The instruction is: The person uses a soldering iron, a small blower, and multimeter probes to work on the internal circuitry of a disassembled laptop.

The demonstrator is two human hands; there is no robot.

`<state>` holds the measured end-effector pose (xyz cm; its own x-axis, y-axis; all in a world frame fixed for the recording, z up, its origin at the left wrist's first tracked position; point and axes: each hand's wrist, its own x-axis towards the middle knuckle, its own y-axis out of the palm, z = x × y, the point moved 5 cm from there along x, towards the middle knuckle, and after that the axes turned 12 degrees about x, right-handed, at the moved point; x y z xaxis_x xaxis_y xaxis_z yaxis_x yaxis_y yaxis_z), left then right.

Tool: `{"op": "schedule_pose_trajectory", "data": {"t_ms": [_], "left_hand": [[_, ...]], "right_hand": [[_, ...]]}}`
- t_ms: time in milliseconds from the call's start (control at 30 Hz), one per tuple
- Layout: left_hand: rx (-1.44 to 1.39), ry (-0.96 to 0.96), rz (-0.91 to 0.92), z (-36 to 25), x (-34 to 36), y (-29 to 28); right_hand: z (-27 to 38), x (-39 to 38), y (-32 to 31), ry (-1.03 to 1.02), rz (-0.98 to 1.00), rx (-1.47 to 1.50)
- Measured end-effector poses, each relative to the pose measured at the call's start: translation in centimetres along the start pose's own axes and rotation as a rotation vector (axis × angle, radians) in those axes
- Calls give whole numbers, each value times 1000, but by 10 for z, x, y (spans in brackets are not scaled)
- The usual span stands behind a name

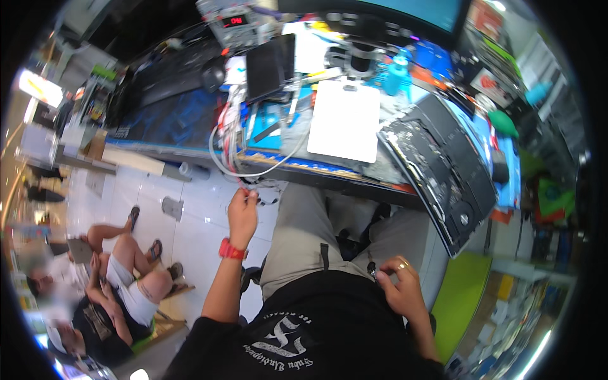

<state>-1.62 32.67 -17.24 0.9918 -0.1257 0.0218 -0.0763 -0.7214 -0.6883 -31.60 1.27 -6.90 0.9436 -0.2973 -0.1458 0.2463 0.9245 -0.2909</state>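
My left hand, with a red watch on the wrist, is held out just in front of the table edge. Its fingertips are pinched together on a thin red wire that hangs from a bundle of cables. Above that hand a white cable loops over the edge. My right hand, wearing a ring, rests low by my hip with curled fingers. They meet a small dark, shiny piece at my trousers, too small to identify. An opened laptop with bare inner parts juts over the table's right front edge.
On the table, a white tablet-like panel lies in the middle, with a dark tablet behind it. A power supply with a red display and a monitor stand at the back. Two people sit at the left.
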Motion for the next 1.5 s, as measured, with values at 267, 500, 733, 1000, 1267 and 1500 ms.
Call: {"op": "schedule_pose_trajectory", "data": {"t_ms": [267, 500, 733, 1000, 1267, 1500], "left_hand": [[-1272, -489, 407, -82, -43, -5], [-1915, -612, 579, -151, -43, -7], [-1421, -267, 330, -167, -53, -7], [-1164, -282, 286, -132, -22, -1], [-994, -178, 167, -115, 22, -19], [-855, -114, 166, -117, 39, -30]], "right_hand": [[31, 69, 77, -390, 156, -68], [10, 93, 132, -121, 467, 164], [-2, 65, 77, -35, 225, 73], [50, 40, 10, -105, 151, -90], [67, 41, 6, -140, 200, 23], [72, 46, -5, 11, 147, 245]]}}
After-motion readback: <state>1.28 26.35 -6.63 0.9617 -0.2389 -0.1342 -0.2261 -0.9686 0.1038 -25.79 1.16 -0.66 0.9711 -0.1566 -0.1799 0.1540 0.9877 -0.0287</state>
